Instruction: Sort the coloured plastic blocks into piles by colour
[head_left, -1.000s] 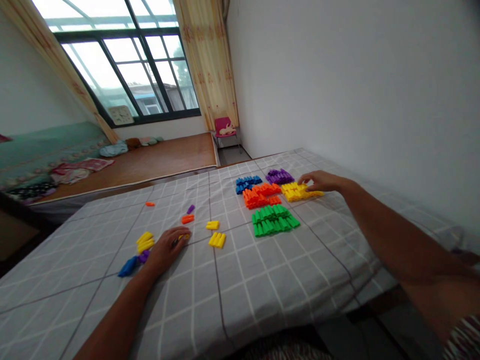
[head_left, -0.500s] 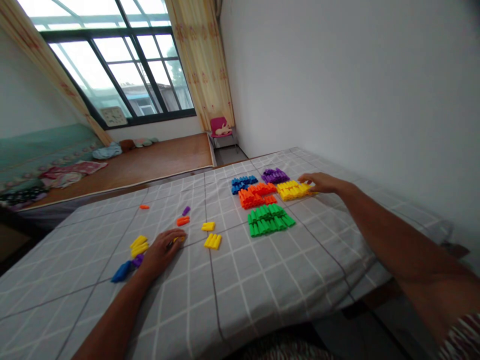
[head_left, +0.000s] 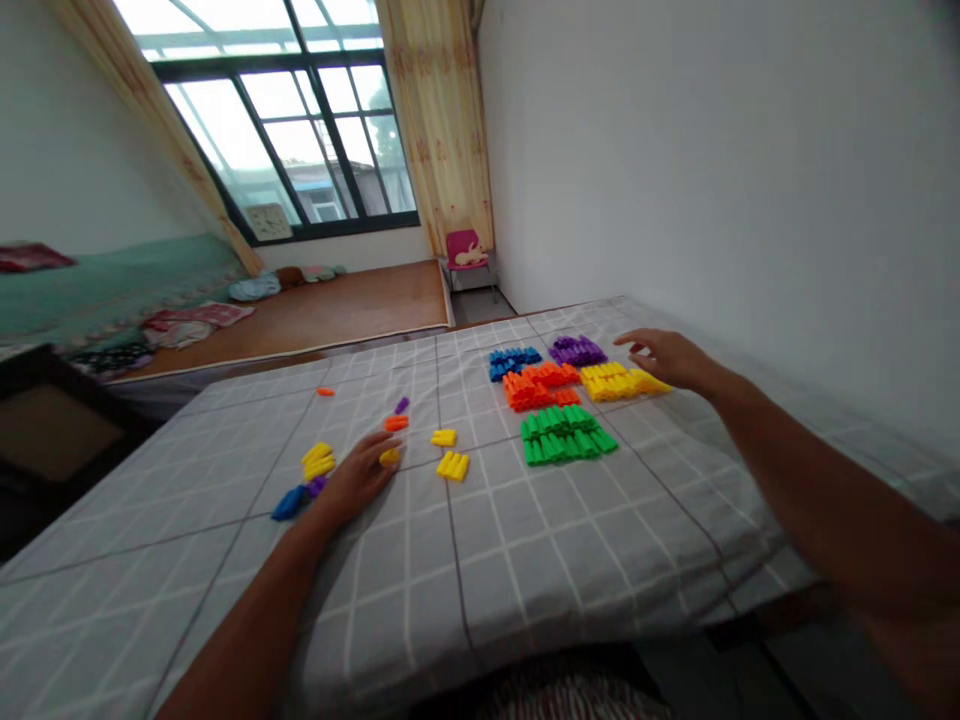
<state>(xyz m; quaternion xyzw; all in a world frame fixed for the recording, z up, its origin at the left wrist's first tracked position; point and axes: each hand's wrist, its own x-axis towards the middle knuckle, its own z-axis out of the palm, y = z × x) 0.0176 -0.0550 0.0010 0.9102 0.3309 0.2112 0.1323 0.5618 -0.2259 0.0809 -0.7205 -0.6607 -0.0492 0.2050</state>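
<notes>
On a grey checked cloth, short plastic tube-like pieces lie sorted by colour. My left hand [head_left: 366,472] rests low on the cloth, its fingers curled round a yellow piece [head_left: 389,456]. Close by are two small yellow groups [head_left: 453,466], an orange pair [head_left: 396,423], a purple piece [head_left: 402,405] and, behind the wrist, yellow pieces [head_left: 318,460] with blue ones [head_left: 289,502]. My right hand [head_left: 666,357] hovers just above the far end of the yellow pile [head_left: 611,381], fingers apart and nothing visible in them. Next to that pile sit purple [head_left: 576,350], orange [head_left: 536,386], blue [head_left: 511,362] and green [head_left: 567,437] piles.
The checked cloth [head_left: 420,590] covers a table that meets a white wall [head_left: 675,160] on the right. A lone orange piece [head_left: 325,392] lies at the far left. Beyond the table are a low brown bed [head_left: 360,300] and a pink chair [head_left: 463,246].
My right hand has lifted off the yellow pile's right end, its fingers spreading. My left hand stays at the yellow piece. The whole view has swung slightly left.
</notes>
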